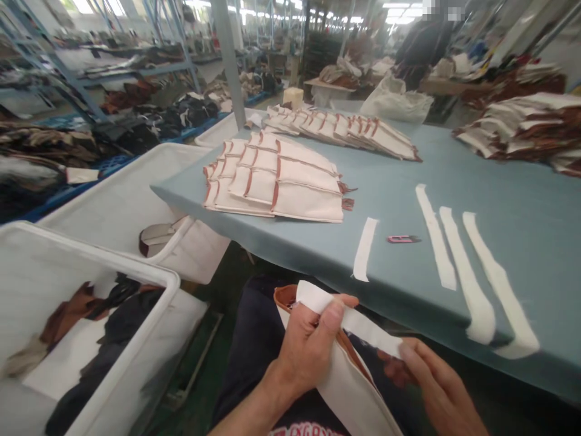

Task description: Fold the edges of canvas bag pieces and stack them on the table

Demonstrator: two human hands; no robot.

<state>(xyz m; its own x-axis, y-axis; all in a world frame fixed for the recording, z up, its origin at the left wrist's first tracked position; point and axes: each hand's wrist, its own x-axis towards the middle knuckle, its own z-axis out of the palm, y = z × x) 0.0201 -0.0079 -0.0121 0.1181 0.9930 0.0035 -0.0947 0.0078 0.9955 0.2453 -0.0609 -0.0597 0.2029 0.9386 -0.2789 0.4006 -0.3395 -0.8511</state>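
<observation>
My left hand (311,339) is closed over the middle of a white strip (370,329), thumb on top. Between the thumb and fingers of my right hand (429,372) is the strip's right end, so the piece is stretched between both hands. Under the strip, a cream fabric piece with brown edging (351,387) lies across my lap, touching my left hand; its upper end shows a brown lining. The strip's free left end sticks up past my left fingers.
On the blue-green table (313,248) lie a short white strip (365,249), pink thread snips (403,239) and several long white strips (467,272). Stacked cream panels (308,188) sit farther back. White bins (172,284) stand at left. A person (422,48) is in the background.
</observation>
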